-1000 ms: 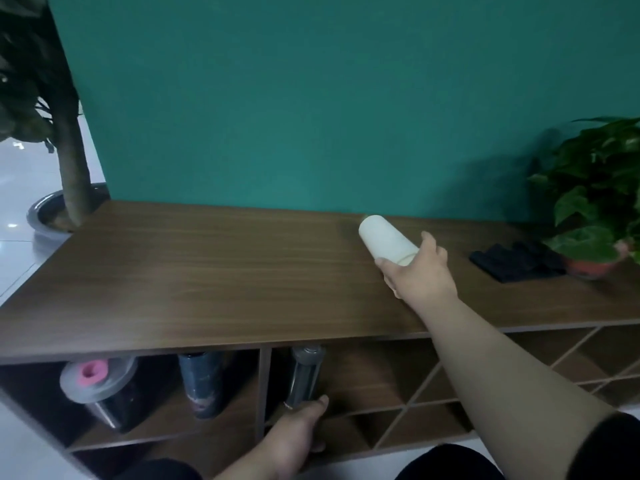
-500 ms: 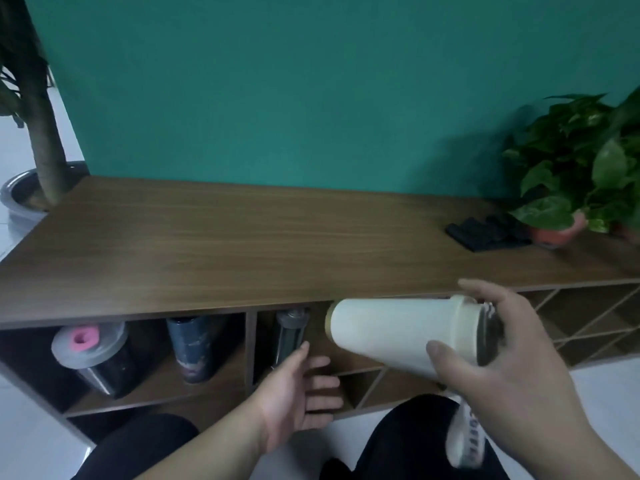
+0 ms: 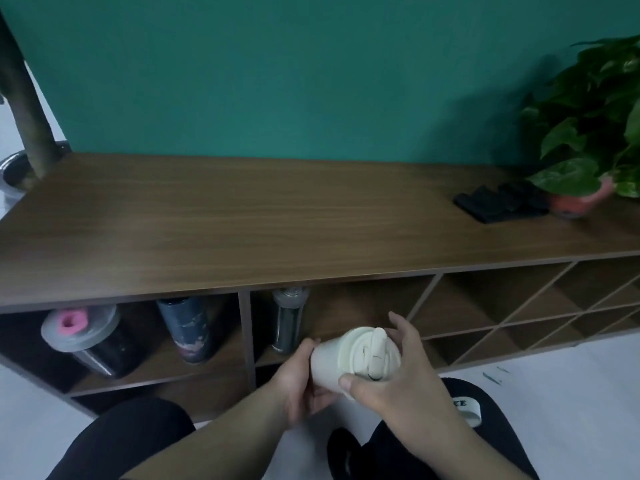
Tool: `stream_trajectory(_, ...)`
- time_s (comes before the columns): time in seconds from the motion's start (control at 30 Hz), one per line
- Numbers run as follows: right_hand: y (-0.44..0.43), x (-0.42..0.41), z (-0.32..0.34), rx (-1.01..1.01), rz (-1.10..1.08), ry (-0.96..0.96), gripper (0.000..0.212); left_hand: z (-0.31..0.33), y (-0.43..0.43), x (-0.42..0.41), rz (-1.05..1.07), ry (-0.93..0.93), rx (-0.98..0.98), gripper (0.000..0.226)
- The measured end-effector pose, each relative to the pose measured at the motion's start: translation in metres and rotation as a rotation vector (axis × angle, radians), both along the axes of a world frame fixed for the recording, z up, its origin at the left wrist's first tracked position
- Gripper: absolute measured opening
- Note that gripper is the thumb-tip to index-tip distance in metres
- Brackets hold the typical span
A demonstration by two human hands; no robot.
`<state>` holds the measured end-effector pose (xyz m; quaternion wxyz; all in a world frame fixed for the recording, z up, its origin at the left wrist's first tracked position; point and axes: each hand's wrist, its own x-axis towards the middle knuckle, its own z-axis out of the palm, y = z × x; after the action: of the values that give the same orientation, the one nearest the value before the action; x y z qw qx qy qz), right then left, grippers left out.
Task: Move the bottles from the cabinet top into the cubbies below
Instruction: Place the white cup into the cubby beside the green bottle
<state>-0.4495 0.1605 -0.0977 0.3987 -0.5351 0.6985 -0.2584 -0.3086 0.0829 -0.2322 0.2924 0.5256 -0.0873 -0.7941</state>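
Note:
Both hands hold a cream bottle (image 3: 349,362) in front of the middle cubby, its lid end turned toward me. My right hand (image 3: 391,375) wraps the lid end; my left hand (image 3: 298,382) cups the body from the left. The wooden cabinet top (image 3: 242,220) carries no bottles. In the left cubby a dark bottle with a grey lid and pink spout (image 3: 86,337) leans, beside an upright dark blue bottle (image 3: 188,327). A slim dark bottle with a grey cap (image 3: 289,317) stands at the left of the middle cubby (image 3: 363,306).
A black folded item (image 3: 498,204) and a potted plant (image 3: 588,133) sit at the right end of the top. Diamond-shaped cubbies (image 3: 519,313) fill the cabinet's right side. A tree trunk in a pot (image 3: 24,109) stands at far left. My knees are below.
The cream bottle came off the cabinet top in my right hand and down to cubby height. My left hand left the slim bottle and joined the right on the cream bottle.

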Motion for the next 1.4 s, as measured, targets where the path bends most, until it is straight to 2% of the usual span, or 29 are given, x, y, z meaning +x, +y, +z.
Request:
stream_trajectory(0.1,-0.021,-0.004,-0.007,0.038,0.018,0.111,0.119,-0.005,-0.013,-0.015,0.009,0.019,0.038,0.05)
stream_trajectory(0.17,-0.037,-0.005,-0.014,0.038,-0.032,0.172,0.106,-0.01,-0.019,-0.027,0.027,0.014,0.073,0.052)
stream_trajectory(0.3,-0.075,-0.012,-0.036,0.058,-0.148,0.092,0.075,-0.02,-0.027,-0.046,0.042,-0.048,0.031,0.055)
stream_trajectory(0.5,-0.114,-0.018,-0.055,0.039,-0.177,0.077,0.065,-0.017,-0.038,-0.044,-0.038,-0.203,-0.164,0.036)
stream_trajectory(0.63,-0.129,-0.017,-0.066,0.046,-0.198,0.076,0.065,-0.017,-0.048,-0.044,-0.063,-0.272,-0.243,0.028)
stream_trajectory(0.77,-0.139,-0.013,-0.074,0.027,-0.195,0.052,0.071,-0.022,-0.06,-0.045,-0.028,-0.232,-0.215,0.028)
stream_trajectory(0.87,-0.144,-0.012,-0.078,0.017,-0.152,0.082,0.077,-0.029,-0.066,-0.048,0.006,-0.193,-0.187,0.039)
stream_trajectory(1.03,-0.149,-0.017,-0.088,-0.001,-0.152,0.105,0.071,-0.037,-0.07,-0.05,-0.003,-0.165,-0.178,0.046)
stream_trajectory(1.23,-0.155,-0.022,-0.091,0.01,-0.179,-0.011,0.072,-0.032,-0.074,-0.055,0.007,-0.152,-0.184,0.026)
stream_trajectory(1.4,-0.157,-0.023,-0.096,0.018,-0.188,-0.111,0.081,-0.032,-0.078,-0.058,0.004,-0.169,-0.189,0.019)
